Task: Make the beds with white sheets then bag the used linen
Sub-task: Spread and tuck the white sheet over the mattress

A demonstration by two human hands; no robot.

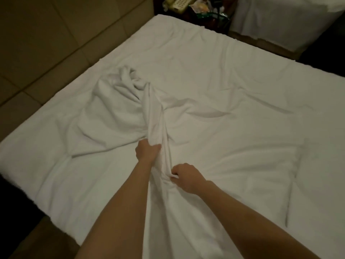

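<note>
Midway through the job, seen from the head camera, a person leans over a bed (242, 71) already covered in white, both bare arms stretched forward. The left hand (147, 151) grips a gathered ridge of the white sheet (119, 109), fingers clenched round the fold, while the right hand (186, 176) pinches the same ridge nearer the body. The cloth bunches into a loose heap toward the padded headboard (46, 34) and is creased across the mattress, so spreading and smoothing look unfinished. A second bed (280, 14) in white stands beyond a cluttered nightstand (196, 10) with a telephone (177, 4). No bag or used linen is visible; bagging appears still to come.
</note>
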